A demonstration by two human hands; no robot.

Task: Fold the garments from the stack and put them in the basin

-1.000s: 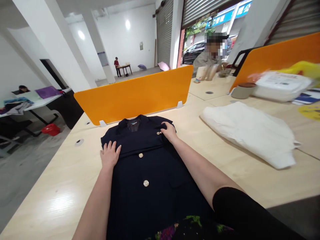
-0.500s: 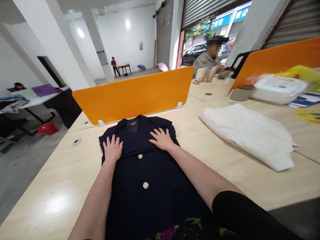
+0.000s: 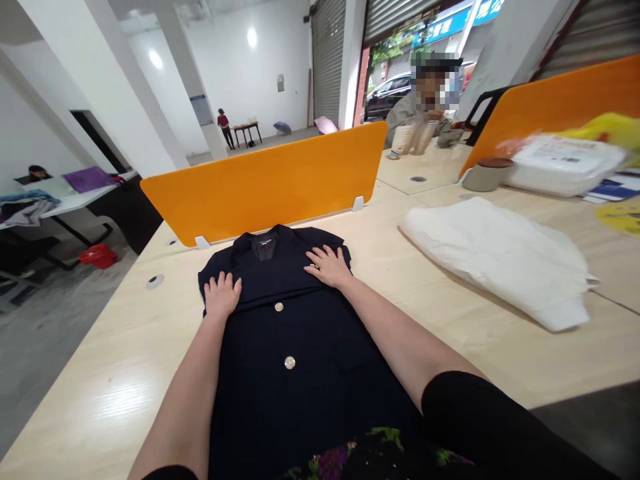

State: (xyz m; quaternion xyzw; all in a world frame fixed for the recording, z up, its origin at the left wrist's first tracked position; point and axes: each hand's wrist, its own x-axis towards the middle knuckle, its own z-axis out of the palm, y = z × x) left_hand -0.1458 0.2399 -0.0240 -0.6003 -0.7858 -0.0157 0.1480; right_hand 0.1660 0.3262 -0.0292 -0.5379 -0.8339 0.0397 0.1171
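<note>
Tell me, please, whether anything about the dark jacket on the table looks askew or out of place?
Nothing stands out. The navy jacket lies flat and fairly straight on the table, collar toward the orange divider. The left hand and right hand rest open on its shoulders.

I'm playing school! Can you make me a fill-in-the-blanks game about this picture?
1. Both hands lie flat on a dark ____ jacket.
2. The divider behind the jacket is ____.
3. The left hand and the right hand rest near the jacket's ____.
4. The folded cloth on the right is ____.

Missing words: blue; orange; collar; white
</note>
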